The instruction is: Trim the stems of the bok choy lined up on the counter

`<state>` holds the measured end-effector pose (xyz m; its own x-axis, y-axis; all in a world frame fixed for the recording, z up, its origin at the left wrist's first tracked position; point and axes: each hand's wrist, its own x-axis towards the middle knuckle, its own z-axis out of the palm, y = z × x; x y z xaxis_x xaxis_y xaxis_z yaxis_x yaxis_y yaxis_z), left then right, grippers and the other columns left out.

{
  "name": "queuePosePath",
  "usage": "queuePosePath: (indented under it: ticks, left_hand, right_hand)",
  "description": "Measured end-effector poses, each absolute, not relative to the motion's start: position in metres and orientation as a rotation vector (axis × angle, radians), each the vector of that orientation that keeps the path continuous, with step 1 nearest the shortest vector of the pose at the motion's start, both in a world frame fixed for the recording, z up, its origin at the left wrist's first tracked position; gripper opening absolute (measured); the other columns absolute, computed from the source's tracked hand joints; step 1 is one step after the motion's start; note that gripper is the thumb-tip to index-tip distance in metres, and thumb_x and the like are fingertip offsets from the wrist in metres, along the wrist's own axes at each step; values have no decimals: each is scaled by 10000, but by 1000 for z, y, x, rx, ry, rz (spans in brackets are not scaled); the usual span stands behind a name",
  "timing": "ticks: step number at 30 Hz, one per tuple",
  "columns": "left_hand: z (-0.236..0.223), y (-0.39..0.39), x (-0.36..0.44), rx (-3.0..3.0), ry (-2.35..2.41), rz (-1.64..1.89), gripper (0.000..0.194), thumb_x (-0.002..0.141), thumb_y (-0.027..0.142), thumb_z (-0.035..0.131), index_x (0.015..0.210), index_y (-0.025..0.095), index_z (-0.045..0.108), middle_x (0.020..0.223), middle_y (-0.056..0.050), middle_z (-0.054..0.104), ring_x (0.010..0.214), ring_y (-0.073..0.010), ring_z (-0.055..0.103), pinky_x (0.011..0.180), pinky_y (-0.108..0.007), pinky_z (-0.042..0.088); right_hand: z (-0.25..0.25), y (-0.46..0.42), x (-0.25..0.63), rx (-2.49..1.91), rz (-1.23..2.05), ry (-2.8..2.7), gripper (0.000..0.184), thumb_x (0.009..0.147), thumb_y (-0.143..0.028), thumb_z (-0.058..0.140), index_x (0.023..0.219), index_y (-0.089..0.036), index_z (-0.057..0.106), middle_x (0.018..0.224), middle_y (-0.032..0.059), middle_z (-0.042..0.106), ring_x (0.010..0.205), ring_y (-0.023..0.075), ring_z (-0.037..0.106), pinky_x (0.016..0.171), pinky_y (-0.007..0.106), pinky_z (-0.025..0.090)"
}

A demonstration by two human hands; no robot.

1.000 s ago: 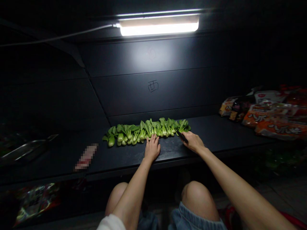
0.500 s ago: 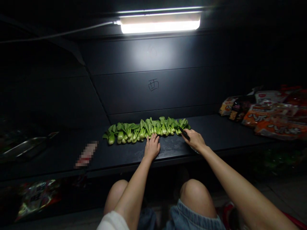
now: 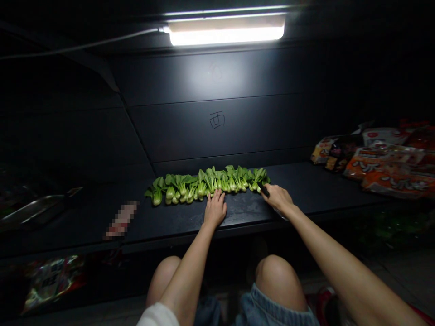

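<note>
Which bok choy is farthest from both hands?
The bok choy at the row's left end: every other one lies closer to the left hand. A narrow gap at the bottom separates it from its neighbour.

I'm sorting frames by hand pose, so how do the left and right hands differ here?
The left hand is outstretched, palm down, while the right hand is curled around a black handle. The left hand is near the middle of the row of greens; the right hand is by its right end. Both are bare.
</note>
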<state>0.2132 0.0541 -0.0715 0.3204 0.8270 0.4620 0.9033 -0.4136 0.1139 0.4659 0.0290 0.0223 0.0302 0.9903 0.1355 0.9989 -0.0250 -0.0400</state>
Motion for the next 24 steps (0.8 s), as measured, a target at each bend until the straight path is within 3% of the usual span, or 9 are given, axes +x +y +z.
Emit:
queuePosePath:
  ticks: [5, 12, 24]
  left_hand:
    - [-72, 53, 213, -2415, -1597, -682, 458, 891, 246, 407, 1339, 171, 465, 1473, -98, 415, 1404, -226, 299, 1171, -490, 213]
    - [-70, 53, 213, -2419, -1604, -687, 456, 891, 247, 411, 1335, 158, 466, 1469, -101, 420, 1404, -222, 298, 1171, -484, 219]
    - [-71, 53, 213, -2410, -1591, -689, 455, 895, 252, 408, 1339, 173, 466, 1469, -103, 420, 1402, -227, 303, 1170, -488, 219]
  right_hand:
    - [22, 32, 467, -2169, -81, -2084, 373, 931, -426, 395, 1098, -175, 616, 1050, 137, 693, 960, 234, 654, 734, 276, 438]
    - [24, 31, 467, -2194, -58, -2114, 312, 912, -336, 417, 1050, -164, 638, 1033, 145, 696, 929, 241, 668, 737, 283, 441]
    - [22, 27, 469, -2180, -106, -2027, 363, 927, -408, 407, 1104, -168, 614, 1020, 150, 695, 912, 249, 670, 720, 293, 453]
